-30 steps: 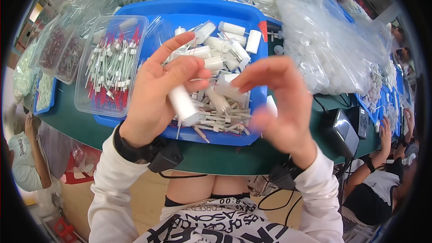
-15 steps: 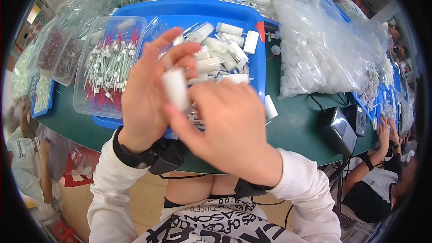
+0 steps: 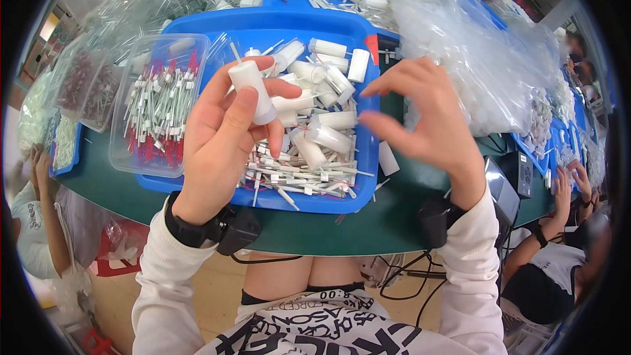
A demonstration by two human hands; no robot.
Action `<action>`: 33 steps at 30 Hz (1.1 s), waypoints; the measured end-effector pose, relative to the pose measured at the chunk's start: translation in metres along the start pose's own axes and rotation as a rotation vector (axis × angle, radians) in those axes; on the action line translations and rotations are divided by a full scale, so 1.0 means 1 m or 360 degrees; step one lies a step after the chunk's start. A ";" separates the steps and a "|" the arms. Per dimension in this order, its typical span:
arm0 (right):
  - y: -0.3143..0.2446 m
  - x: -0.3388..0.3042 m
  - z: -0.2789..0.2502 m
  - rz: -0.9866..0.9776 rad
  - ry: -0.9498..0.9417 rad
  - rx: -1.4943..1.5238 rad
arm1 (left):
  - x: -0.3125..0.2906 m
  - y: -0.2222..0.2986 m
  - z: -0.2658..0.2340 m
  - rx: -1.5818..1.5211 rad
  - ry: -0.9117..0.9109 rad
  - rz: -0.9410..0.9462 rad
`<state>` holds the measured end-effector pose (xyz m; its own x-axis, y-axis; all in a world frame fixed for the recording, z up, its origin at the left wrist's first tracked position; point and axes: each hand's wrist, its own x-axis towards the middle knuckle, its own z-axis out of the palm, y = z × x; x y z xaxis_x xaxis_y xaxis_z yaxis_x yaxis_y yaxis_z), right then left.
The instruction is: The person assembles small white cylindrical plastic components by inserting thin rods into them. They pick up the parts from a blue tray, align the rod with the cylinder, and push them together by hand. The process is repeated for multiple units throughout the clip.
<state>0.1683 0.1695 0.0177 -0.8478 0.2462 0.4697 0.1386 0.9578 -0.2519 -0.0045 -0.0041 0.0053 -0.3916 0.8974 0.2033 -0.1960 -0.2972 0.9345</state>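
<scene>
Between the thumb and fingers of my left hand [image 3: 220, 125] is a white plastic cylinder [image 3: 250, 91], tilted, with a thin pale stem rising from its upper end and a clearer rim at its lower end. My right hand [image 3: 427, 115] is raised over the right edge of the blue tray [image 3: 369, 177], fingers apart and nothing in them. Below the hands, the tray bears a heap of similar white cylinders [image 3: 309, 148]. Toward its near side lie many thin white sticks [image 3: 299, 181] with bits of red.
A clear box [image 3: 158, 102] of red-and-white sticks overlaps the tray's left side. A large bag of white pieces [image 3: 486, 85] stands at right, beside a black device [image 3: 503, 190]. One loose cylinder [image 3: 388, 159] lies on the green table [image 3: 315, 240]. Co-workers' hands [image 3: 570, 184] show at the right.
My right hand has come off the white cylinder and swung right, its fingers spreading. My left hand keeps the cylinder, whose stem now shows.
</scene>
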 end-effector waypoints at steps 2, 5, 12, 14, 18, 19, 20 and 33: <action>-0.018 0.002 0.007 -0.0137 -0.0096 -0.0021 | 0.001 -0.002 0.000 0.0020 0.0095 0.0057; -0.022 0.001 0.025 -0.0073 -0.0119 0.0101 | 0.004 -0.003 -0.002 0.0034 0.0210 0.0226; -0.014 0.004 0.022 0.0142 0.0032 0.0515 | 0.006 -0.003 -0.006 0.0226 0.0342 0.0510; -0.008 0.011 0.021 0.0214 0.0161 0.0340 | 0.006 -0.003 -0.006 0.0278 0.0402 0.0574; -0.008 0.013 0.035 0.0028 0.0099 -0.0184 | 0.009 -0.004 -0.010 0.0383 0.0659 0.0818; -0.011 0.012 0.040 0.0035 0.0090 -0.0177 | 0.009 -0.004 -0.012 0.0415 0.0729 0.0899; -0.014 0.012 0.043 0.0038 0.0079 -0.0165 | 0.009 -0.003 -0.013 0.0412 0.0756 0.0940; -0.018 0.075 0.027 -0.0190 0.0140 0.0330 | 0.009 0.001 -0.011 0.0377 0.0872 0.1117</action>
<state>0.0889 0.1669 0.0348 -0.8029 0.1539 0.5759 -0.0754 0.9321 -0.3543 -0.0178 0.0002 0.0052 -0.7338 0.2386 0.6361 0.4132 -0.5864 0.6967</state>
